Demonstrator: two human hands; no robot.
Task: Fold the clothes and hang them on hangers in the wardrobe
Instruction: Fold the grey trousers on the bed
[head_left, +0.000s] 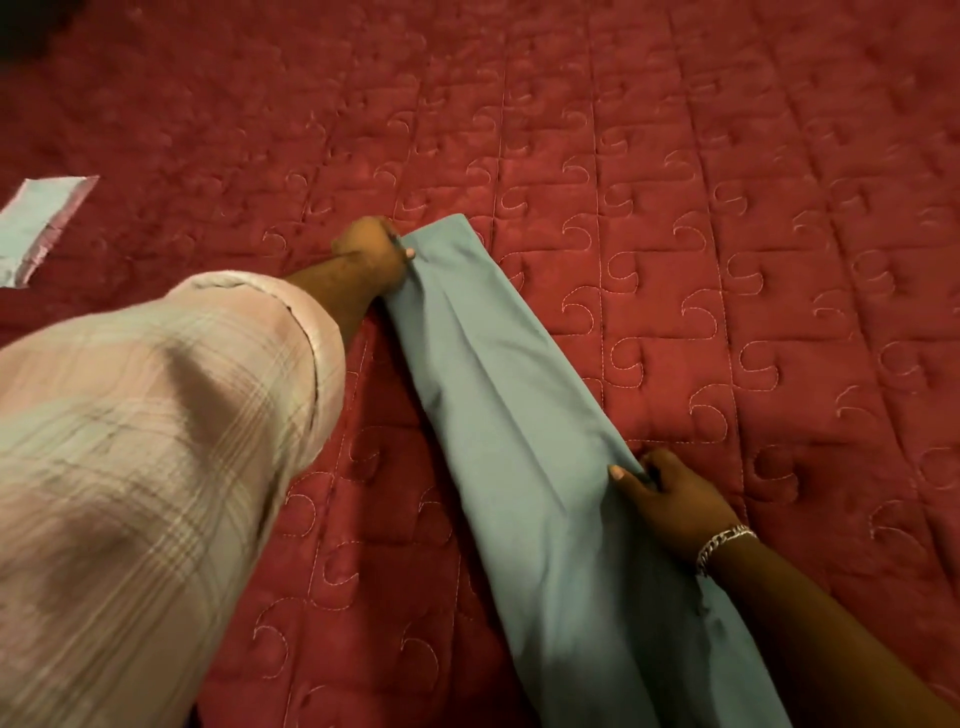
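1. Folding step under way: the blue-grey garment lies as a long narrow strip on the red quilted bed, running from mid-frame towards the near edge.
2. Left hand pinches the far end; right hand pinches the strip's right edge midway. Both grips hold cloth.
3. Next, I judge, the far end comes over towards the near end, edges kept aligned.
4. Nothing blocks the fold; a pale folded piece lies well apart at left. No hanger or wardrobe in view.
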